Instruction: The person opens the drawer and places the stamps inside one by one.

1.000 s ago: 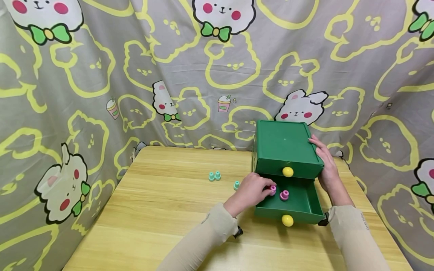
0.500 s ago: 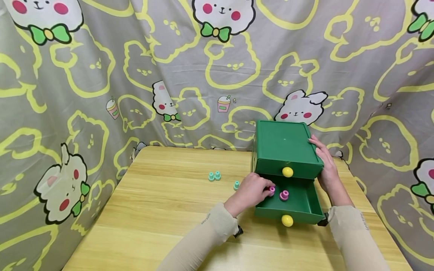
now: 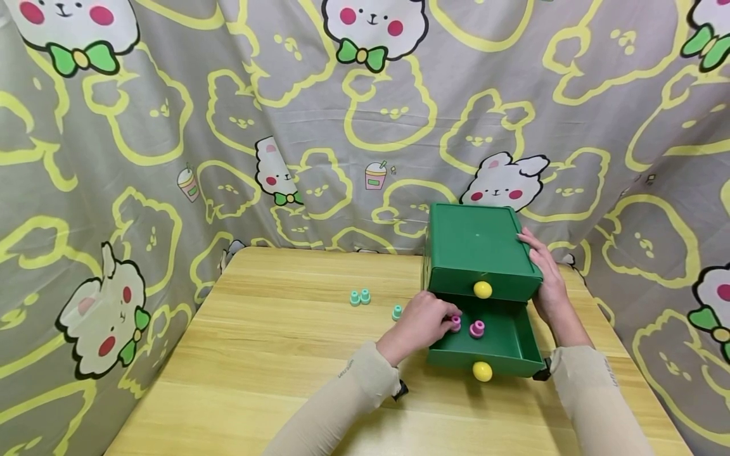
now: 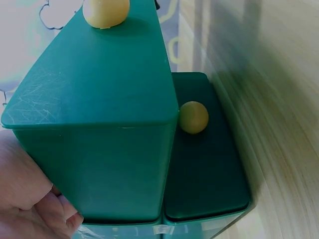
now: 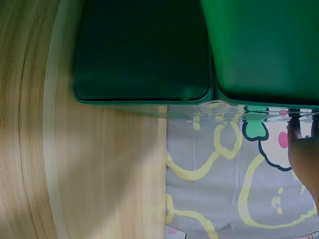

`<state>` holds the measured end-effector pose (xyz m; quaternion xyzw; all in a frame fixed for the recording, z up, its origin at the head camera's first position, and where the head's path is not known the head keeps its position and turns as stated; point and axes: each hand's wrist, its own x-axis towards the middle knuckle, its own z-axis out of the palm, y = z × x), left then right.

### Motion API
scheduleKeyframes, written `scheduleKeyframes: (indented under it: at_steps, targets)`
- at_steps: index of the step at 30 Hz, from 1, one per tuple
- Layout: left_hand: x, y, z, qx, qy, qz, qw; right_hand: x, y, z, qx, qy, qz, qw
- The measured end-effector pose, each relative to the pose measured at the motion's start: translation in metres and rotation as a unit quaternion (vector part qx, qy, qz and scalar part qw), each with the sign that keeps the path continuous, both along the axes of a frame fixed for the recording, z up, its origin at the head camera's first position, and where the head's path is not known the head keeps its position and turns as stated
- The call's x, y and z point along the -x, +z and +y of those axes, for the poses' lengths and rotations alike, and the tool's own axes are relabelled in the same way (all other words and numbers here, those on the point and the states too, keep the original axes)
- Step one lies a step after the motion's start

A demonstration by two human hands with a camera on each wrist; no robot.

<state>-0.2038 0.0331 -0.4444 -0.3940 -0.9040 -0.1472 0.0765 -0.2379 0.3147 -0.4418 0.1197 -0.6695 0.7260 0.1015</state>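
Note:
A green chest of drawers [image 3: 476, 237] stands at the table's right side, with one yellow-knobbed drawer [image 3: 527, 332] pulled out below a closed top drawer. Inside it, a small pink peg [image 3: 456, 323] sits between the thumb and fingertips of my left hand [image 3: 422, 320], which pinches it near the drawer's left wall. A second pink peg [image 3: 477, 329] stands just to its right. My right hand [image 3: 550, 278] lies against the chest's right side, fingers along the upper edge. In the left wrist view, the left hand [image 4: 25, 184] shows beside the drawer wall, its fingertips hidden.
Two mint-green pegs [image 3: 360, 297] stand together on the wooden table [image 3: 256, 354]. Another mint-green peg [image 3: 397, 311] is close behind my left hand. Below the pulled-out drawer is a closed lower drawer [image 4: 204, 169] with its own yellow knob [image 4: 193, 117]. A patterned curtain [image 3: 319, 114] hangs behind.
The pink peg at my left fingertips has come down slightly in the drawer. My right hand keeps its place on the chest, and the other pegs are where they were.

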Motion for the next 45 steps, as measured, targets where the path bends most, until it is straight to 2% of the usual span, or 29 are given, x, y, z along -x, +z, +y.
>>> scheduleKeyframes:
  at_steps: [14,28,38,45]
  targets:
    - [-0.001,0.000,0.000,-0.013,0.005,-0.013,0.9998,0.000,-0.001,0.000,-0.001,0.003,0.002,1.0000]
    - [-0.002,-0.003,-0.005,-0.063,-0.010,-0.028,0.9976,0.001,-0.001,0.000,0.008,0.003,0.003,1.0000]
    - [-0.008,-0.003,-0.007,-0.068,-0.018,-0.013,0.9975,0.002,-0.001,-0.001,0.011,0.006,0.007,0.9999]
    - [-0.017,-0.001,-0.012,-0.095,-0.027,-0.017,0.9950,0.003,-0.003,0.000,0.017,0.006,0.010,0.9998]
